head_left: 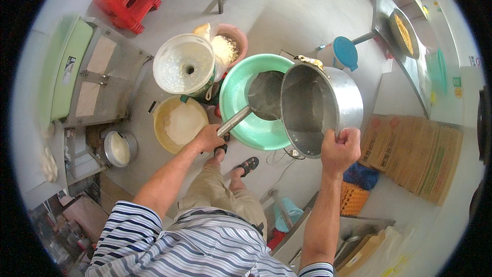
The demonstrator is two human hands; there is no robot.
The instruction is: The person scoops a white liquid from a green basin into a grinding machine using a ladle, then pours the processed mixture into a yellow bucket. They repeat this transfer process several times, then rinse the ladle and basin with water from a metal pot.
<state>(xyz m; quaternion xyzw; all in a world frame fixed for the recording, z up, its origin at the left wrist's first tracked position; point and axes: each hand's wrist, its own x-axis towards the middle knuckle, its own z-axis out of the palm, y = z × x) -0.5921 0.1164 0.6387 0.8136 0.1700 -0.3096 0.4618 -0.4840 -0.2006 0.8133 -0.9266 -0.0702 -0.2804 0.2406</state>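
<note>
My left hand (209, 137) is closed around the handle of a round metal skimmer (266, 94), whose dark flat head lies over a mint-green basin (238, 127). With my right hand (342, 150) I grip the rim of a large metal pot (350, 96), tilted on its side so that its mouth faces left toward the skimmer. The pot's far handle (308, 61) stands at its top. Its visible inside is grey and shows no contents; part of the skimmer head's right edge meets the pot's rim in view.
Left of the basin are a white funnel-shaped hopper (184, 64), a yellow tub of pale liquid (180, 123) and a pink bowl (241, 41) of pale crumbly material. A blue-lidded bucket (345, 54) stands beyond the pot. Flattened cardboard (415, 154) lies at right, and a cable crosses the floor near my feet.
</note>
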